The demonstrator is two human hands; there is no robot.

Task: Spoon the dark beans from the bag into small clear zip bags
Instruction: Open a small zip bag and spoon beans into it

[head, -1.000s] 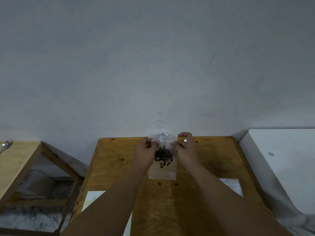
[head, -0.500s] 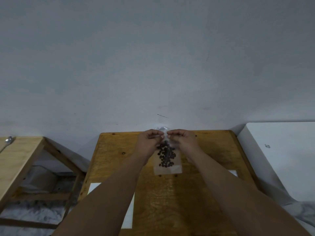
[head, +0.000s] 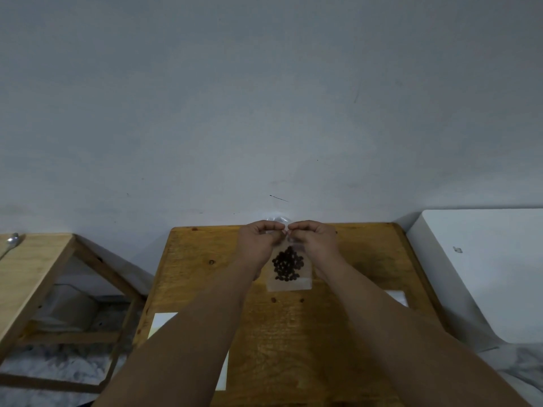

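A small clear zip bag (head: 289, 284) hangs upright above the far middle of the wooden table (head: 293, 333), with a cluster of dark beans (head: 287, 264) inside it. My left hand (head: 260, 240) and my right hand (head: 314, 240) both pinch the bag's top edge, fingertips nearly meeting at the middle. The bag's mouth is hidden behind my fingers. Two loose beans (head: 273, 300) lie on the table just below the bag. The large bean bag is out of sight.
A white sheet (head: 164, 320) lies on the table at the left under my forearm, another white piece (head: 398, 298) at the right. A metal spoon (head: 11, 242) rests on a second wooden table (head: 32, 268) far left. A white box (head: 482, 274) stands at the right.
My hands came together from the bag's two top corners toward its middle. The bag now hangs straighter and the beans have settled lower in it.
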